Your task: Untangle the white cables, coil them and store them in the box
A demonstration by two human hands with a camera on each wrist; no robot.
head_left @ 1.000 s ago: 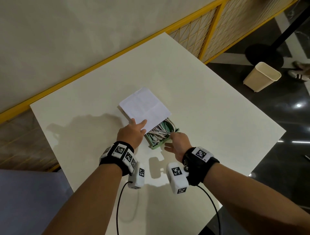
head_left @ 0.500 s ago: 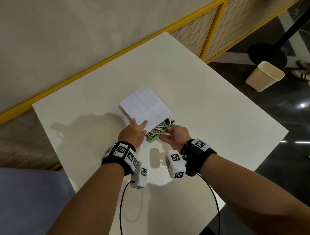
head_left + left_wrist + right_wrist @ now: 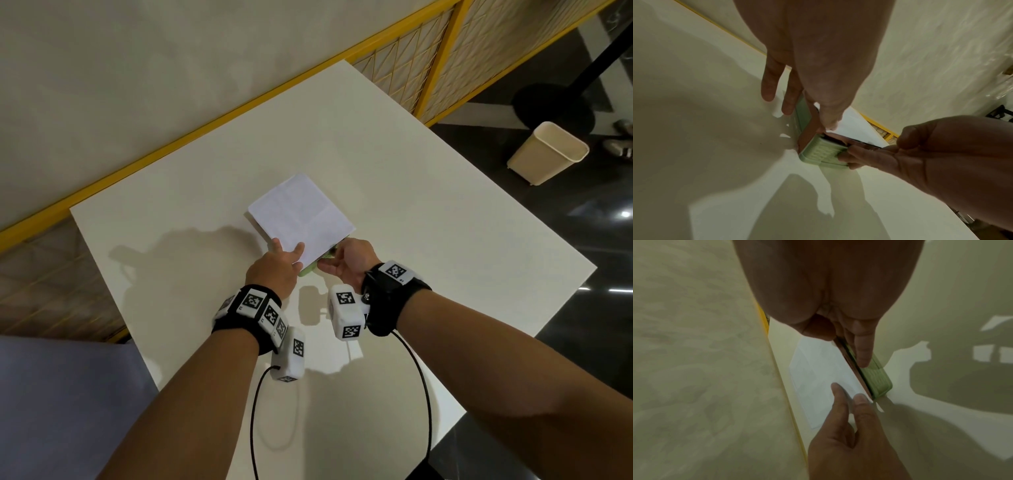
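A pale green box (image 3: 307, 271) lies mid-table, almost wholly covered by its flat white lid (image 3: 301, 219). The white cables are hidden beneath the lid. My left hand (image 3: 287, 249) pinches the lid's near corner, thumb on top; in the left wrist view its other fingers (image 3: 768, 84) run straight down beside the box (image 3: 819, 152). My right hand (image 3: 330, 263) grips the box's near right end. In the right wrist view one finger (image 3: 863, 352) lies along the green wall (image 3: 878, 381), just beside the lid (image 3: 822, 378).
The white table (image 3: 428, 212) stands against a yellow-framed mesh fence (image 3: 404, 65). A beige waste bin (image 3: 546, 152) sits on the dark floor to the right. Black wrist-camera cords (image 3: 423, 387) hang near the table's front edge.
The lid has come down and toward me over the box, hiding the cables that showed before. My right hand has shifted up against the box's near right end.
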